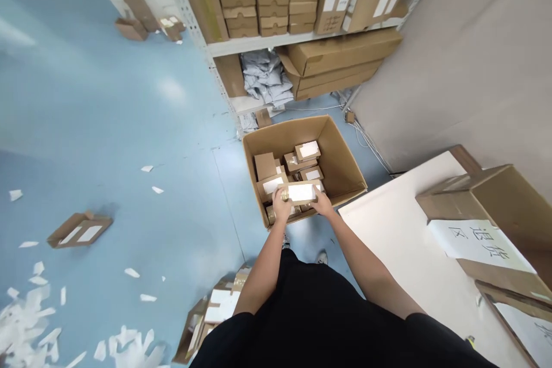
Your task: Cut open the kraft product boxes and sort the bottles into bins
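Between my two hands is a small cardboard box (pixel 302 191) with a white label facing up. My left hand (pixel 282 205) grips its left end and my right hand (pixel 321 203) its right end, fingers wrapped round the edges. It is held over the near side of a large open carton (pixel 347 167) on the floor. Several smaller brown boxes lie inside the carton, among them a plain one (pixel 264 166) at the left and a labelled one (pixel 308 150) towards the back. My hands and the held box hide part of the carton's contents.
A metal shelf (pixel 276 40) stacked with boxes stands ahead. At the right is a white table (pixel 379 224) bearing an open carton (pixel 448 201) with a handwritten sign. Paper scraps (pixel 30 316) and an opened box (pixel 80 230) lie on the blue floor; more boxes (pixel 222 302) sit near my left side.
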Demonstrator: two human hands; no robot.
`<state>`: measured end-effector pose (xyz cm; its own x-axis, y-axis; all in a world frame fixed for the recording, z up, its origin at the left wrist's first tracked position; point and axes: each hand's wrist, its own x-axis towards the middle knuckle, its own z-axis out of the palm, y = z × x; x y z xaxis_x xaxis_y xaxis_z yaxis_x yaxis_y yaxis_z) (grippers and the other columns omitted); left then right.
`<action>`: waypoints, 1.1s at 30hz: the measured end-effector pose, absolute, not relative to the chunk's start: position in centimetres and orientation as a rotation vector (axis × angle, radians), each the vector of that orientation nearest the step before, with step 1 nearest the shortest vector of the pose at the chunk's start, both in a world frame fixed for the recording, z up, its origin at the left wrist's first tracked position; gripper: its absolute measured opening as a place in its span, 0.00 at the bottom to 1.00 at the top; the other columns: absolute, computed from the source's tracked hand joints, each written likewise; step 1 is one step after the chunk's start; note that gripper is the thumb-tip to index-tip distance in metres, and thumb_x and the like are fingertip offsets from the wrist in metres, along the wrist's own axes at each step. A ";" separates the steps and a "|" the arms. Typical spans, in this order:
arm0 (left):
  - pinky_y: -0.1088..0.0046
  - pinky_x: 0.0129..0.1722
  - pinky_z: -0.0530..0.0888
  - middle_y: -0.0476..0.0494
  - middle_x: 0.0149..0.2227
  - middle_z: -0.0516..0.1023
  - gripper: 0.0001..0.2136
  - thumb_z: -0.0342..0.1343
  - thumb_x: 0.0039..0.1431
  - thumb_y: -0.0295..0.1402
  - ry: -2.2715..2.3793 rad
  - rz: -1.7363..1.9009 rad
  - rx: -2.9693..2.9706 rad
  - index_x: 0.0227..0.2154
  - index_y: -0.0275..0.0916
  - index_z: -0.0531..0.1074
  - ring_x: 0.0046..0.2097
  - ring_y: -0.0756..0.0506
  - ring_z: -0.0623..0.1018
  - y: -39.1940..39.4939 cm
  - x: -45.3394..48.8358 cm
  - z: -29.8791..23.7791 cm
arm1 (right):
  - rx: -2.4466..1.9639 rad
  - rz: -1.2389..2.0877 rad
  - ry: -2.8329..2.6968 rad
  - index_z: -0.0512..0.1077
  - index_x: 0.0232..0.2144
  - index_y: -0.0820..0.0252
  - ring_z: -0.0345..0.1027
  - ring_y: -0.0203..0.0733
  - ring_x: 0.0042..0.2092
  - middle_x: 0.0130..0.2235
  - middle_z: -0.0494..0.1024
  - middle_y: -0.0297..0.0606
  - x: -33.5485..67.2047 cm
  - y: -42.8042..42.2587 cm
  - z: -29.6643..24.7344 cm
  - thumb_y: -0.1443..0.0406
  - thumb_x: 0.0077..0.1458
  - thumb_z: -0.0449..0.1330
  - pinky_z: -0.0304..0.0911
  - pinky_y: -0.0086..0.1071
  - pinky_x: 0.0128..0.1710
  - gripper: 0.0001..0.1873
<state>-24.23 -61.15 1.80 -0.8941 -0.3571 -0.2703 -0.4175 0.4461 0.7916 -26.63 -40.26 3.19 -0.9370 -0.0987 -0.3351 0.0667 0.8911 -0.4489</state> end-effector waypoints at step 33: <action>0.53 0.67 0.67 0.38 0.73 0.60 0.23 0.62 0.63 0.37 2.190 0.157 1.429 0.61 0.46 0.74 0.74 0.34 0.57 -3.9 -3.6 8.5 | 1.659 -0.938 2.238 0.46 0.77 0.52 0.72 0.51 0.55 0.56 0.75 0.49 15.2 3.2 5.6 0.69 0.66 0.53 0.64 0.37 0.53 0.42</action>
